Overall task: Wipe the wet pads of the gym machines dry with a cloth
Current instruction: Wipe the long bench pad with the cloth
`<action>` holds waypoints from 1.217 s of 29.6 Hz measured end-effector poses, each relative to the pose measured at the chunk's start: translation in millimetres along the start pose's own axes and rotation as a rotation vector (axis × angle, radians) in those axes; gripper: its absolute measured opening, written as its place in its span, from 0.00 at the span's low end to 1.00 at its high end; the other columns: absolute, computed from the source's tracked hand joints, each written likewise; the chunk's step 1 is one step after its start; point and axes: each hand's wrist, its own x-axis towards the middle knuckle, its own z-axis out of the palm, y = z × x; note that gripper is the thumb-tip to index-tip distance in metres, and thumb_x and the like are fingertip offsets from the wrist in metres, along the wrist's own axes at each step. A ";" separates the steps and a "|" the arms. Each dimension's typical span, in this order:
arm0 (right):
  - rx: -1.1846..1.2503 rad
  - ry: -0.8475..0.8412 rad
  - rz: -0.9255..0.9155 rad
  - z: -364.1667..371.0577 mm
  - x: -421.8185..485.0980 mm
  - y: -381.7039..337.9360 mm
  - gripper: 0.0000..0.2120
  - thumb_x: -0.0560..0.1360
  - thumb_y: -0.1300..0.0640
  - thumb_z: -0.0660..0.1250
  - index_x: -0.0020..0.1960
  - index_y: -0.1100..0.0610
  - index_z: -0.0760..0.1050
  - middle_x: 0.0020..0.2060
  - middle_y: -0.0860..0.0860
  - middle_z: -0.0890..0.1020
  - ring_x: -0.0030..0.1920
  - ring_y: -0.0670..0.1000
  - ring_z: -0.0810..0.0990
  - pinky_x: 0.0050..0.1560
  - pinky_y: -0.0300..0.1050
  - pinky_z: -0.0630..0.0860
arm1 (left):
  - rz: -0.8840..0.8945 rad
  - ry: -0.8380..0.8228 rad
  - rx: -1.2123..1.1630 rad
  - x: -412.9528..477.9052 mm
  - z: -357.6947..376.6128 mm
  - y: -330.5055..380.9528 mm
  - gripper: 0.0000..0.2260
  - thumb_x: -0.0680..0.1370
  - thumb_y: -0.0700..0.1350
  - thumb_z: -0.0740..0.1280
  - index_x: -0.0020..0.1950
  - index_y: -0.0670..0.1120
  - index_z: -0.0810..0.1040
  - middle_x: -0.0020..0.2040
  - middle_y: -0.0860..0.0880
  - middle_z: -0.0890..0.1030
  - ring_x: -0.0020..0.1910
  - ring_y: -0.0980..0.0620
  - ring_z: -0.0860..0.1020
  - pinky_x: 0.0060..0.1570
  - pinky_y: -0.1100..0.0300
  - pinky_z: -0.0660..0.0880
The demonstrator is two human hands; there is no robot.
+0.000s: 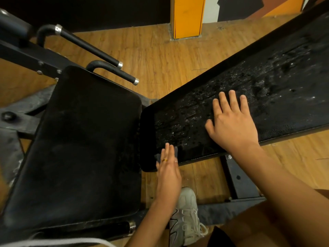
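A long black back pad (258, 90) slopes up to the right, covered in water drops. My right hand (231, 122) lies flat on it with fingers spread. My left hand (168, 168) presses with straight fingers on a small dark grey cloth (175, 151) at the pad's near lower corner; most of the cloth is hidden under the fingers. A ring shows on one left finger. The black seat pad (80, 148) on the left looks matt, without visible drops.
Black handle bars (89, 45) with chrome ends stick out behind the seat pad. The machine's black steel frame (238, 179) runs under the back pad. My white shoe (187, 216) stands on the wooden floor (151, 50). An orange pillar (188, 16) rises at the back.
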 end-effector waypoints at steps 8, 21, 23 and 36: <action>0.001 -0.011 -0.004 -0.8 -0.5 1.1 0.34 0.82 0.41 0.48 0.80 0.62 0.58 0.80 0.61 0.59 0.81 0.64 0.52 0.79 0.64 0.49 | -0.059 0.059 0.014 0.4 0.8 0.7 0.22 0.87 0.43 0.52 0.82 0.46 0.55 0.82 0.51 0.54 0.80 0.58 0.50 0.80 0.49 0.47; 0.033 0.004 -0.002 0.7 -1.5 1.7 0.33 0.82 0.42 0.51 0.80 0.62 0.60 0.79 0.61 0.61 0.81 0.63 0.53 0.79 0.64 0.50 | 0.192 -0.029 0.050 -5.8 22.2 51.4 0.25 0.85 0.48 0.42 0.83 0.48 0.50 0.80 0.57 0.45 0.78 0.62 0.42 0.77 0.54 0.37; 0.032 0.003 -0.009 0.0 -1.4 2.4 0.33 0.82 0.42 0.50 0.80 0.61 0.60 0.79 0.61 0.60 0.81 0.63 0.53 0.79 0.63 0.50 | 0.183 -0.026 0.090 -3.7 19.5 42.1 0.26 0.84 0.50 0.40 0.83 0.48 0.50 0.81 0.57 0.46 0.78 0.63 0.42 0.77 0.54 0.38; 0.201 -0.086 -0.098 -13.7 -2.3 14.3 0.31 0.82 0.44 0.54 0.80 0.60 0.61 0.80 0.57 0.60 0.81 0.59 0.52 0.80 0.61 0.45 | 0.208 0.014 0.085 -5.6 13.9 45.1 0.23 0.87 0.42 0.52 0.82 0.48 0.52 0.81 0.56 0.49 0.78 0.63 0.44 0.74 0.65 0.37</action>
